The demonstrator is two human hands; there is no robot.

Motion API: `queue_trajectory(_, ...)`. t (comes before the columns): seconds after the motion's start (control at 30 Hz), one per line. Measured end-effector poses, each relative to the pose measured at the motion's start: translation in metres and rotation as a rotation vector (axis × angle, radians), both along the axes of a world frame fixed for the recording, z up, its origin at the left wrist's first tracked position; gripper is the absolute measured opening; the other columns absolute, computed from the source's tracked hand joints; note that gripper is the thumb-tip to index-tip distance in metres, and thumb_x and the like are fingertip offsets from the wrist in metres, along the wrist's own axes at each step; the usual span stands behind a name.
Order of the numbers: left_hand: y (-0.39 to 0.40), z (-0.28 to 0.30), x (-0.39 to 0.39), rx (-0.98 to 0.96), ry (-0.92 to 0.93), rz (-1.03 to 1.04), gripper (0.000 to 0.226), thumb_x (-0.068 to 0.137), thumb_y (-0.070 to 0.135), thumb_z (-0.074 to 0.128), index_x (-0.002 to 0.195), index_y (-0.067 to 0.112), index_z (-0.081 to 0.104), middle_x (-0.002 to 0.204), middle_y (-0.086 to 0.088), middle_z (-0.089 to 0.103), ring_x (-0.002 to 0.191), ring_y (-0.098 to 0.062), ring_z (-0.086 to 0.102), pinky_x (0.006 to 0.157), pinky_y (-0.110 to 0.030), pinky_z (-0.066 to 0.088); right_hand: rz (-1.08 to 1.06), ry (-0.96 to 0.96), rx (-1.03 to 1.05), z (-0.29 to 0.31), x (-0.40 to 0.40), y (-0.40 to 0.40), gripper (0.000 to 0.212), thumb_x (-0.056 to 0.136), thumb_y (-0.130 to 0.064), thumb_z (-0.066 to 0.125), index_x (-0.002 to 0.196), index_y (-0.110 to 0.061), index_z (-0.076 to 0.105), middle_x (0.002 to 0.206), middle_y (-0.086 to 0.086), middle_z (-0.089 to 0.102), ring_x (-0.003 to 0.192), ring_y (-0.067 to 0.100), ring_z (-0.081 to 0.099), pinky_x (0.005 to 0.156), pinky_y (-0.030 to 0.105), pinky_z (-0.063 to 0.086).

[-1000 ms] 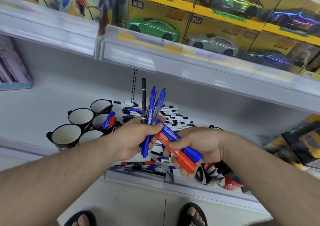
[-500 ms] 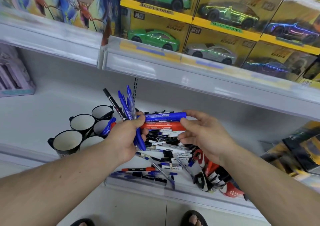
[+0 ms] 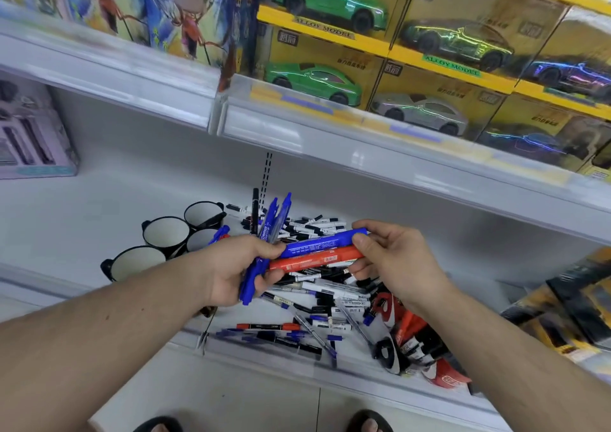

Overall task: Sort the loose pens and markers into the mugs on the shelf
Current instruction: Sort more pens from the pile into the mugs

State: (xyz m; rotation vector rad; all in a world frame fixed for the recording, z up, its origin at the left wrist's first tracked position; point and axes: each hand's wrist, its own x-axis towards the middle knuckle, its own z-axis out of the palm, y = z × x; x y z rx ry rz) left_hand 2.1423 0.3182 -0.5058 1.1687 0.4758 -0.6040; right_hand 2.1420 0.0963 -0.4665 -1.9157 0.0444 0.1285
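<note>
I am seeing the left hand (image 3: 231, 269) gripping a bunch of blue pens (image 3: 264, 249) pointing up and away. The right hand (image 3: 393, 259) is pinching a blue marker (image 3: 325, 243) and a red marker (image 3: 314, 261), lying across between both hands. The loose pile (image 3: 330, 296) is lying under the hands on the shelf (image 3: 82, 213), the mugs (image 3: 165, 233) standing just left of the left hand
</note>
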Motion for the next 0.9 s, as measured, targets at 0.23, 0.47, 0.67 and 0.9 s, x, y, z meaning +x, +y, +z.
queue_trajectory(0.23,0.078,-0.009,0.029,0.235,-0.125,-0.012,0.012,0.097,0.012,0.054,0.106,0.011,0.063,0.067,0.001,0.068,0.044,-0.006,0.044,0.035,-0.017,0.033,-0.094,-0.029,-0.107,-0.008,0.007,-0.001,0.023,0.096,-0.012,0.060,0.089,-0.033,0.063,0.073,0.010,0.074,0.064,0.025,0.072,0.069,0.039,0.061)
queue_trajectory(0.47,0.128,-0.022,0.034,0.298,-0.136,-0.061,0.022,0.096,0.028,0.060,0.106,0.009,0.059,0.072,-0.003,0.047,0.052,-0.010,0.038,0.042,-0.019,0.033,-0.084,-0.015,-0.122,-0.034,0.061,0.047,0.011,0.097,-0.014,0.060,0.104,-0.015,0.067,0.066,0.005,0.072,0.060,0.024,0.072,0.071,0.041,0.061)
queue_trajectory(0.67,0.145,-0.035,0.038,0.317,-0.122,0.077,0.035,0.096,0.024,0.062,0.120,-0.001,0.059,0.070,-0.002,0.052,0.051,-0.010,0.042,0.039,-0.020,0.036,-0.031,-0.028,-0.180,-0.071,0.110,0.109,0.012,0.098,-0.016,0.058,0.101,-0.013,0.069,0.070,0.012,0.071,0.058,0.022,0.070,0.071,0.043,0.061)
queue_trajectory(0.9,0.150,-0.040,0.039,0.338,-0.086,0.111,0.015,0.096,0.005,0.054,0.094,0.015,0.064,0.071,-0.001,0.054,0.053,-0.010,0.043,0.049,-0.021,0.032,0.192,-0.167,-0.570,-0.116,0.153,0.187,0.030,0.094,-0.021,0.057,0.066,-0.010,0.058,0.067,0.009,0.060,0.063,0.028,0.062,0.051,0.027,0.042)
